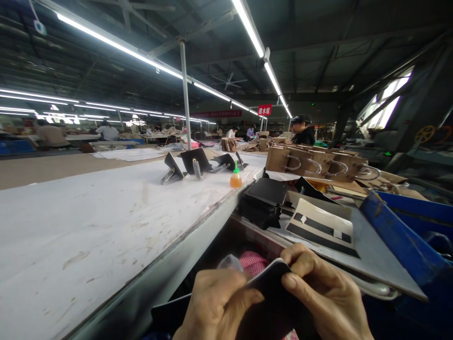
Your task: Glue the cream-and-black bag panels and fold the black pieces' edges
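A black panel with a pale edge (271, 295), leather-like in look, is held between both hands at the bottom of the view. My left hand (215, 302) grips its left side, thumb on the dark face. Its rounded top corner is pinched between the thumb and fingers of my right hand (323, 290). The panel's lower part runs out of the frame. Another dark flap with a light rim (170, 309) shows left of my left hand; whether it joins the panel I cannot tell. Pink checked cloth (253, 262) appears behind the panel.
On the white table (106, 236) stand several black bag pieces (194, 163) and a glue-like orange bottle (235, 178). To the right lie a stack of black panels (264, 200) and a beige-and-black panel (322, 226). Brown bags (311, 163) and a blue bin (406, 231) flank them.
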Tool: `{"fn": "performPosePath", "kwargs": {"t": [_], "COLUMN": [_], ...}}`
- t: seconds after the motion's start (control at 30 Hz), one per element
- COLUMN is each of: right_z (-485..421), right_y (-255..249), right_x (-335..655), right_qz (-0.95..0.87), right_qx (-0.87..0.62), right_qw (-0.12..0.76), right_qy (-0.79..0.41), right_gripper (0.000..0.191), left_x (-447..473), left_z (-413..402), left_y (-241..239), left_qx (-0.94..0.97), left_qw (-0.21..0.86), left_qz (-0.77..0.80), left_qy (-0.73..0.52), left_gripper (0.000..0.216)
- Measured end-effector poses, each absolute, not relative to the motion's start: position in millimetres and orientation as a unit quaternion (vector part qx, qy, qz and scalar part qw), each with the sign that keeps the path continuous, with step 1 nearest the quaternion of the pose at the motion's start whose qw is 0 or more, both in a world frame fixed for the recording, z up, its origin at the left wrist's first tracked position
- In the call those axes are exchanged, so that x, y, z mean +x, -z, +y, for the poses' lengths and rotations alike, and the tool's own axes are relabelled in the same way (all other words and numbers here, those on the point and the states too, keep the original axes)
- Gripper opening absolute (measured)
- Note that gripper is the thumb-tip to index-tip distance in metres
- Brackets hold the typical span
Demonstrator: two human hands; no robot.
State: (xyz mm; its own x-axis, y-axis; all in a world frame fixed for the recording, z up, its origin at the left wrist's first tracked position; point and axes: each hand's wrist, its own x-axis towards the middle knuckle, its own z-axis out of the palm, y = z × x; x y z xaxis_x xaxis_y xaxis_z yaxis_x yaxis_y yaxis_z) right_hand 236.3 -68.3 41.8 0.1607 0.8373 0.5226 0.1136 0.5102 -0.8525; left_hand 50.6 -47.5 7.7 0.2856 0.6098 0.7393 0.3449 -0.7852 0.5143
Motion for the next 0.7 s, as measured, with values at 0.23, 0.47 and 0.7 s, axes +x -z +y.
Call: {"fn": "performPosePath", "kwargs": {"t": [0.23, 0.47, 0.7], "right_z": [-67.8, -66.7, -64.6], "right_y": [-40.4, -36.3, -34.7], "right_x": [234.7, 232.0, 228.4], "right_qz": [-0.589, -0.624, -0.643], "right_qx": [-0.429, -0.420, -0.404], "right_qw": [0.644, 0.648, 0.645], "right_qy": [-0.232, -0.120, -0.085], "right_gripper": [0.035, 0.027, 0.023], "left_x": [47.4, 54.4, 67.9], "left_z": [-47.2, -47.1, -41.8], "left_y": [-5.8, -20.6, -18.9], "left_qx": [0.797, 0.791, 0.795], "left_qw": [0.123, 0.179, 0.131], "left_qz": [0.314, 0.345, 0.274], "left_qy": [-0.501, -0.472, -0.525], "left_gripper": [0.038, 0.022, 0.023]}}
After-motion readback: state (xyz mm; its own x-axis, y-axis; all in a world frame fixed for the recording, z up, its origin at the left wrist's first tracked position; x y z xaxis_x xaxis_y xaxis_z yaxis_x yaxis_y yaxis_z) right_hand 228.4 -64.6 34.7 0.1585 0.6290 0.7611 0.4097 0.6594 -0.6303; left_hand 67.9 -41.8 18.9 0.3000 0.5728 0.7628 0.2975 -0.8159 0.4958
